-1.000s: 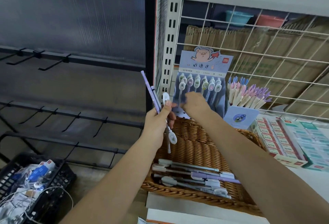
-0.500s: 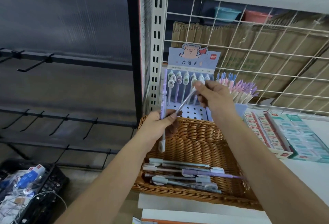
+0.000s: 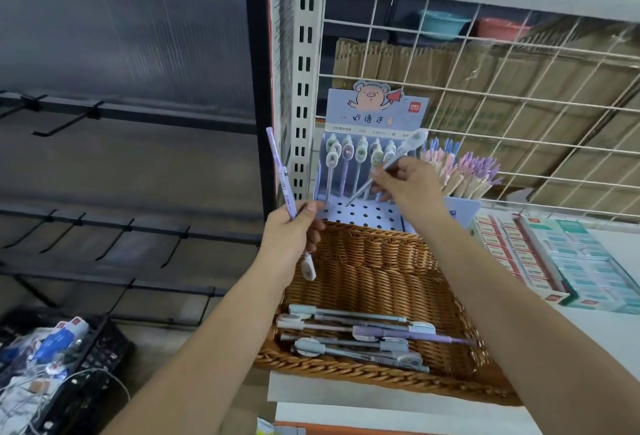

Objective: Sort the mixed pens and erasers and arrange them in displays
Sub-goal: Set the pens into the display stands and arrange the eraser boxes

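Observation:
My left hand (image 3: pixel 294 232) grips two pens: a purple pen (image 3: pixel 280 175) pointing up and a white-capped pen (image 3: pixel 308 268) hanging below my fist. My right hand (image 3: pixel 405 183) pinches a pale pen (image 3: pixel 398 161), its tip slanting down toward the holed base of the blue pig-print pen display (image 3: pixel 375 112), where several pens stand upright. Below, a wicker basket (image 3: pixel 374 261) holds several loose pens (image 3: pixel 360 337). Boxes of erasers (image 3: pixel 554 258) lie to the right on the shelf.
A second holder of pink and purple pens (image 3: pixel 460 171) stands right of the display, against a white wire grid (image 3: pixel 485 64). A black crate (image 3: pixel 65 365) of packaged goods sits low at the left. Black hook rails (image 3: pixel 131 116) run along the left wall.
My right hand took one pen from my left hand's bundle and carried it up to the display's base. My left hand tilted its remaining pens leftward. The view shifted.

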